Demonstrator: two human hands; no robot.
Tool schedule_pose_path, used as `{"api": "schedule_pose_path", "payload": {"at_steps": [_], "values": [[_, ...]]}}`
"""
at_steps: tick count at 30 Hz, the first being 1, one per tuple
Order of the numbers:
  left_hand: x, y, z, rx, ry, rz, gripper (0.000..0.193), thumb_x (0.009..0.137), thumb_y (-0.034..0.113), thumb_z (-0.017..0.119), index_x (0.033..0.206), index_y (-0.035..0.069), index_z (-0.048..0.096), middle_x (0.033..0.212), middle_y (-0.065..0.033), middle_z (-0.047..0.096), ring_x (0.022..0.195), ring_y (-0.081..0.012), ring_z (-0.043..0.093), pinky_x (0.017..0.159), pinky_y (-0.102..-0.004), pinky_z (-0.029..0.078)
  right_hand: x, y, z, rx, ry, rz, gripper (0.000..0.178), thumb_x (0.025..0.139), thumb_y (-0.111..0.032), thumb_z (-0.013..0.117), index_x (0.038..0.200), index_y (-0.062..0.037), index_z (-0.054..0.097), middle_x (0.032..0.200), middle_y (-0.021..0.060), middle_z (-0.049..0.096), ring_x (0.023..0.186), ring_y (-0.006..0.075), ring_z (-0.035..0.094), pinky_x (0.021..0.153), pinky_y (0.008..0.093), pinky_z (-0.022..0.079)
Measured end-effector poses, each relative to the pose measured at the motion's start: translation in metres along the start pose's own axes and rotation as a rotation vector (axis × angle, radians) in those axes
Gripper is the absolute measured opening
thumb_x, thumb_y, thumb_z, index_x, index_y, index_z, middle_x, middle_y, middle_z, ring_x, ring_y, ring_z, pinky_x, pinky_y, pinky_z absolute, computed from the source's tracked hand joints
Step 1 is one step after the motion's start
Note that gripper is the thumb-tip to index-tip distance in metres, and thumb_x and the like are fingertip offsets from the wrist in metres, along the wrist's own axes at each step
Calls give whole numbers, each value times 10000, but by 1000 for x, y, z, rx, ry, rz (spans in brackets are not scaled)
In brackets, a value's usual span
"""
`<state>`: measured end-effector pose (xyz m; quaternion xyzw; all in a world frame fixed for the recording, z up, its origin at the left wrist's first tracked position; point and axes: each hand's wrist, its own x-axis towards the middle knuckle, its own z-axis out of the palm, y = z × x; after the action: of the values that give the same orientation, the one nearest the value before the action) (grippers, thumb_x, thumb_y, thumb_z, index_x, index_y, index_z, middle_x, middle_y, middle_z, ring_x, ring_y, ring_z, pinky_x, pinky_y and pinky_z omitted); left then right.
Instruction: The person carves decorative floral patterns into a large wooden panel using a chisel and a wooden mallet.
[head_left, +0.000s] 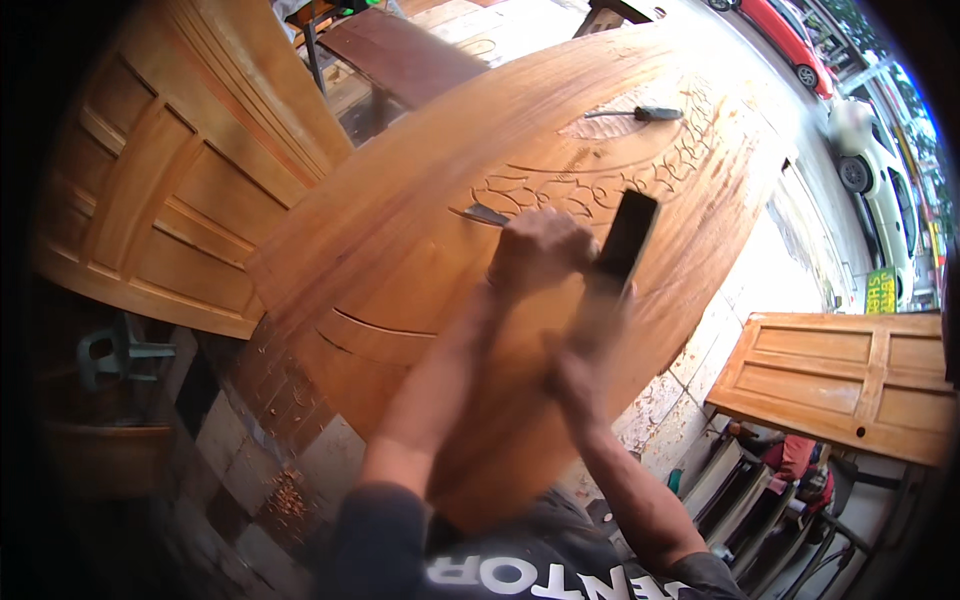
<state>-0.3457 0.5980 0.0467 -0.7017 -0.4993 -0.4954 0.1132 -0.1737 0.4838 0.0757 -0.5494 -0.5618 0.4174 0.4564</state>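
Chisel [487, 215] lay low on the door [400, 260], left hand [540, 250] fisted shut round its handle. Right hand [572, 375] wrapped the mallet [625, 240], head up. I judged a skewed blow could skid the blade across the carving [600, 180]. Long axis ran left-right, blade pointing left. Farther off, another tool [640, 113].

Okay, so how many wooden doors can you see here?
3: the carved door under the left hand and right hand, a panelled door leaning at left, another panelled door at lower right. Others may be hidden.
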Motion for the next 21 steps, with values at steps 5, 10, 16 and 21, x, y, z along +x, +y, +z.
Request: {"api": "schedule_pose_path", "payload": {"at_steps": [5, 10, 16, 21], "values": [[0, -5, 1, 10, -11, 69, 249, 881, 276, 818, 974, 150, 624, 777, -45, 591, 689, -291, 642, 620, -428, 543, -24, -16, -7, 417, 124, 228, 1034, 961, -64, 812, 1754, -189, 159, 1329, 73, 620, 1051, 161, 626, 890, 280, 539], [-4, -4, 2, -25, -8, 66, 241, 882, 285, 813, 980, 160, 632, 805, -38, 622, 709, -286, 662, 640, -428, 555, -10, -56, 19, 132, -35, 333, 1055, 952, -99, 814, 1756, -171, 134, 1376, 69, 612, 907, 143, 626, 779, 271, 544], [-2, 1, 3, -50, -22, 88, 201, 879, 255, 796, 961, 167, 636, 806, -36, 632, 734, -281, 675, 673, -428, 563, -16, 12, 17, 477, 188, 173, 1088, 947, -87, 819, 1762, -170, 102, 1446, 96, 581, 939, 141, 629, 798, 265, 547], [-6, -10, -3, -30, -98, 40, 175, 922, 281, 764, 914, 148, 651, 797, -52, 648, 757, -292, 680, 682, -442, 547, -6, -5, 38, 247, 71, 47, 1067, 936, -52, 804, 1760, -162, 135, 1469, 111, 569, 982, 170, 644, 835, 266, 556]]}}
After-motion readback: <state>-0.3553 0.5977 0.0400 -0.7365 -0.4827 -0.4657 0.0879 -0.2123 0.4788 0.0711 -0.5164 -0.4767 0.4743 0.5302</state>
